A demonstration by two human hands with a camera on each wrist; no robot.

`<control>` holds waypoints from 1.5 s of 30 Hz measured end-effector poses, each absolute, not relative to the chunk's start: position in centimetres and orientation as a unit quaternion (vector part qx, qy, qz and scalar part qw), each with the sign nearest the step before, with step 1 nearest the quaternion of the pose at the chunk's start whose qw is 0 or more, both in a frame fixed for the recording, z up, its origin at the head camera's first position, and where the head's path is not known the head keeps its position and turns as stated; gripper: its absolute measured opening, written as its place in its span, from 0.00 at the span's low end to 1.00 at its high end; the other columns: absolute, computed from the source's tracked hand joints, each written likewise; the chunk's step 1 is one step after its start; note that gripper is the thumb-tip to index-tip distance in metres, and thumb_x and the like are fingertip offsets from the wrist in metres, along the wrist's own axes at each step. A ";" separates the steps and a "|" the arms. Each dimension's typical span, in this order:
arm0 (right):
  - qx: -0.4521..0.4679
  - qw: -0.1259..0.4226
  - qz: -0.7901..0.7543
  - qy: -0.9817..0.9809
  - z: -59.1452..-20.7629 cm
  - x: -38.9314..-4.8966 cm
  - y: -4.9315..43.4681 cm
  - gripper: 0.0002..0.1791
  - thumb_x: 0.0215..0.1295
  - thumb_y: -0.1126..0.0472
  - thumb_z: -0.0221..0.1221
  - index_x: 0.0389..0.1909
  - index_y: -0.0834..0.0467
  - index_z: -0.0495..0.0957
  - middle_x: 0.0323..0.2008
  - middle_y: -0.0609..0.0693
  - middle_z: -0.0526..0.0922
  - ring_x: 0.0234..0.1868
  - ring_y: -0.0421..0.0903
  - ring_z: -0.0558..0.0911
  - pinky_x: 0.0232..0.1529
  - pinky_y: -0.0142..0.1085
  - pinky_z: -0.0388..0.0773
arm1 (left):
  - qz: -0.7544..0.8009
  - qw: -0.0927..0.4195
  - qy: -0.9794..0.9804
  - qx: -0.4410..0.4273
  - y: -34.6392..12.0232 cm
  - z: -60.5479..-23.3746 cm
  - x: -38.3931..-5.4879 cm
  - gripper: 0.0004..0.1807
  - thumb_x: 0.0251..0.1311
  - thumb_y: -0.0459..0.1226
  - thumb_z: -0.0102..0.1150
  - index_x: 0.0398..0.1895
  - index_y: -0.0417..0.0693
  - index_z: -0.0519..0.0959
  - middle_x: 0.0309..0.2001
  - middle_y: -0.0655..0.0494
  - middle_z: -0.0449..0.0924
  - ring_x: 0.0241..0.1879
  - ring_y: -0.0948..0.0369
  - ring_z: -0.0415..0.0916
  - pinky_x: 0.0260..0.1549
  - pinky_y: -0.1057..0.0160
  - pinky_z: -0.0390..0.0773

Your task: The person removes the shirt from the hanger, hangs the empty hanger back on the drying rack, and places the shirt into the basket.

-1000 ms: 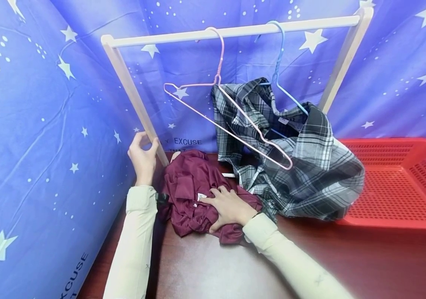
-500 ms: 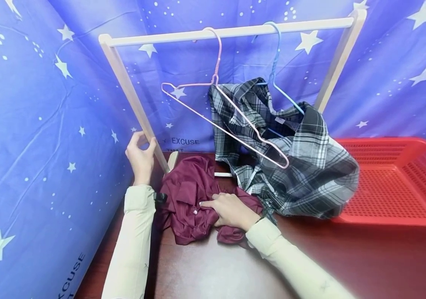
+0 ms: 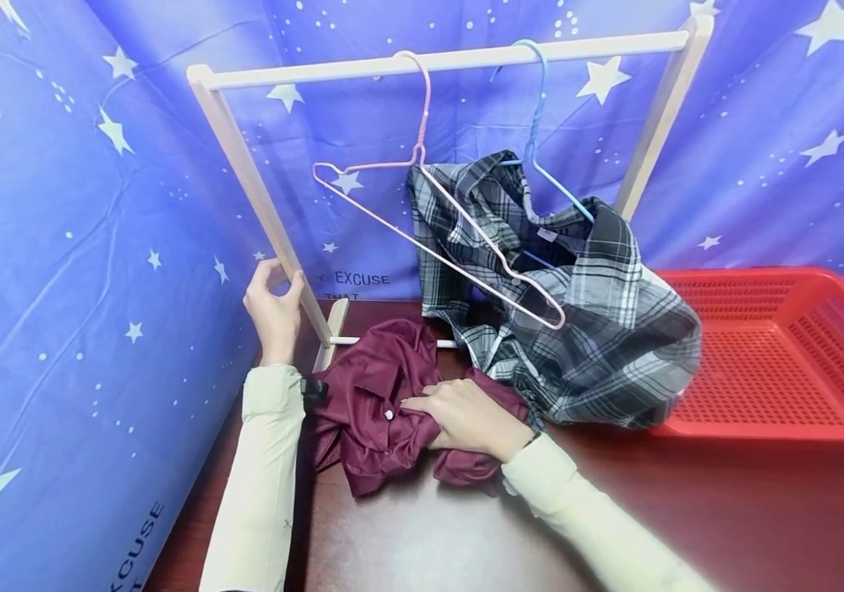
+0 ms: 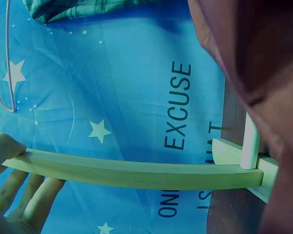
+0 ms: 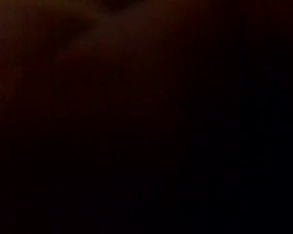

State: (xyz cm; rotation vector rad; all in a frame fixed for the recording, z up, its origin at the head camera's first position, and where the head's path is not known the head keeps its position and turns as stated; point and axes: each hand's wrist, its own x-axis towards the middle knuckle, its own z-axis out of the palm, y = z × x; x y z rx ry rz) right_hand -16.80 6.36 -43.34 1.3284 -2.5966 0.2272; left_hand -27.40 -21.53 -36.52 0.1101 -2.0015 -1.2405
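My left hand (image 3: pixel 274 311) pinches the left post (image 3: pixel 259 193) of a wooden clothes rack between thumb and fingers. In the left wrist view, the thumb lies on one side of the post (image 4: pixel 132 170) and the fingers on the other. A crumpled maroon shirt (image 3: pixel 377 378) with a white button lies on the table by the rack's left foot. My right hand (image 3: pixel 469 415) grips a bunch of this shirt, its thumb and fingertips partly hidden in the cloth. The right wrist view is almost black.
A pink hanger (image 3: pixel 422 234) hangs bare on the rack's top bar (image 3: pixel 466 59). Right of it, a blue hanger (image 3: pixel 537 123) carries a grey plaid shirt (image 3: pixel 599 329). A red basket (image 3: pixel 754 432) stands on the brown table (image 3: pixel 407 543) at the right. Starry blue cloth (image 3: pixel 44 329) surrounds everything.
My right hand has gone from spread fingers on the maroon shirt to gripping it. The shirt has shifted toward me, baring the rack's left foot and lower bar. The left hand keeps its hold.
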 end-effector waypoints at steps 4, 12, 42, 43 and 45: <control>0.453 0.156 0.060 -0.876 -42.4 -16.1 6.9 0.30 0.46 0.43 0.71 0.54 0.45 0.81 0.38 0.47 0.83 0.35 0.47 0.83 0.26 0.41 0.77 | -0.488 0.382 -0.784 0.043 -21.4 -36.5 -27.4 0.13 0.57 0.33 0.67 0.45 0.39 0.83 0.43 0.42 0.86 0.43 0.47 0.82 0.61 0.52 0.67; 0.449 0.235 0.010 -0.862 -41.9 -14.7 8.0 0.29 0.43 0.46 0.72 0.50 0.46 0.79 0.39 0.48 0.80 0.37 0.49 0.80 0.20 0.38 0.74 | -0.488 0.383 -0.784 0.038 -21.4 -36.6 -27.5 0.13 0.57 0.34 0.67 0.45 0.40 0.83 0.43 0.43 0.86 0.43 0.47 0.82 0.62 0.53 0.64; 0.417 0.209 -0.014 -0.884 -39.2 -10.5 14.6 0.41 0.31 0.57 0.77 0.56 0.49 0.78 0.47 0.52 0.78 0.47 0.55 0.75 0.41 0.47 0.74 | -0.488 0.389 -0.781 0.038 -21.3 -36.5 -27.6 0.13 0.58 0.33 0.66 0.45 0.39 0.83 0.44 0.42 0.86 0.43 0.48 0.82 0.64 0.56 0.61; 0.416 0.212 -0.012 -0.884 -39.0 -10.4 15.0 0.40 0.32 0.58 0.77 0.56 0.49 0.78 0.46 0.52 0.78 0.47 0.55 0.75 0.39 0.47 0.73 | -0.487 0.388 -0.781 0.038 -21.3 -36.6 -27.5 0.13 0.58 0.33 0.66 0.46 0.39 0.83 0.44 0.42 0.86 0.43 0.48 0.82 0.64 0.55 0.60; 0.417 0.219 -0.007 -0.882 -38.7 -10.1 15.8 0.38 0.33 0.61 0.75 0.55 0.50 0.79 0.45 0.53 0.78 0.47 0.55 0.74 0.39 0.47 0.73 | -0.486 0.388 -0.782 0.039 -21.3 -36.7 -27.5 0.13 0.58 0.33 0.66 0.46 0.39 0.83 0.43 0.42 0.86 0.43 0.48 0.82 0.64 0.55 0.60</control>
